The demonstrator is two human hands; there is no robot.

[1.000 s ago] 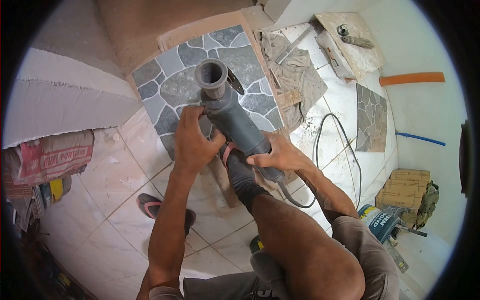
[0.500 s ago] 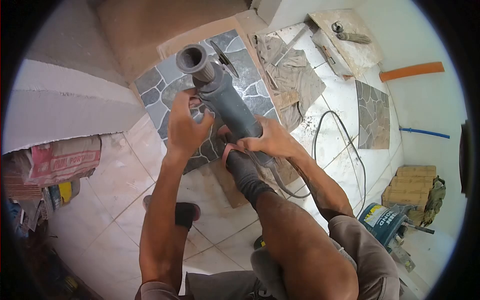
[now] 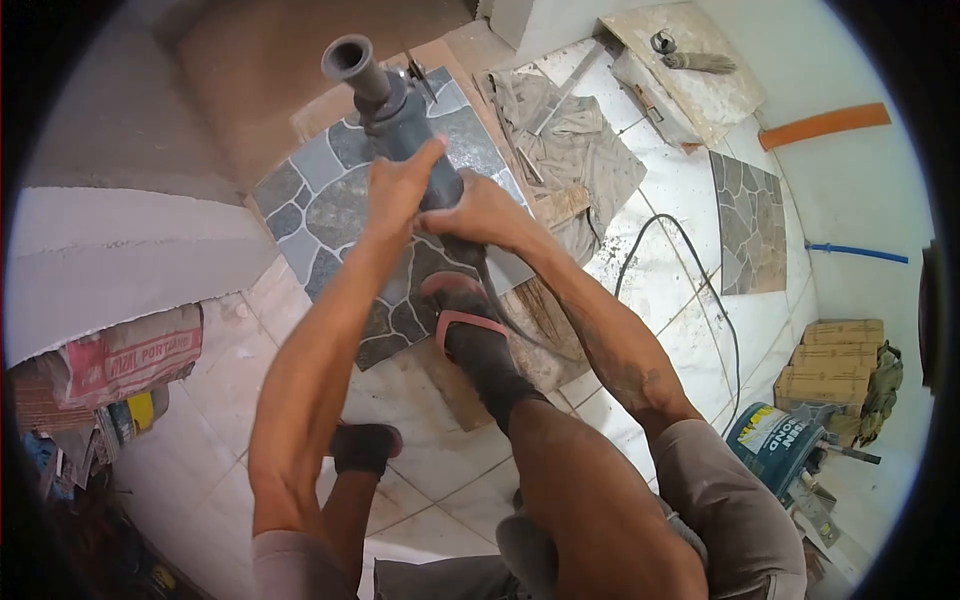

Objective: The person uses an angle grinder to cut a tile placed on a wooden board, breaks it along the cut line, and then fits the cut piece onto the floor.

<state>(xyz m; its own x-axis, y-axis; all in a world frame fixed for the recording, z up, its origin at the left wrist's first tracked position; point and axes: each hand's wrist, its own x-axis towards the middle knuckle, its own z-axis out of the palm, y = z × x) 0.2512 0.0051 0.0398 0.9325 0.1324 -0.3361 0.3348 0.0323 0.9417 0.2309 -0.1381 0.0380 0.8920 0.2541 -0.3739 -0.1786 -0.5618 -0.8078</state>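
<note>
An angle grinder [image 3: 408,133] with a grey body is raised over a stone-patterned tile [image 3: 335,210]. Its thin cutting disc [image 3: 416,72] appears nearly edge-on at the far side, and a wide tube-shaped handle [image 3: 356,75] sticks out toward the upper left. My left hand [image 3: 402,185] grips the body's middle, its fingers partly hidden behind it. Around the rear end my right hand [image 3: 475,210] is closed. My foot in a pink-strapped sandal [image 3: 470,318] rests on the tile's near part. A cord [image 3: 500,310] hangs from the grinder's rear.
A dusty cloth [image 3: 590,150] lies right of the tile, with a wood scrap [image 3: 562,204] on it. Black cable [image 3: 665,220] loops across the floor. Another patterned tile [image 3: 748,225] leans near the wall. At right stand a bucket [image 3: 775,445] and stacked boxes [image 3: 830,365]; a cement bag [image 3: 130,355] sits left.
The grinder has moved up and left in view, and its disc has turned more edge-on. My left hand has shifted from beside the grinder's head onto its body.
</note>
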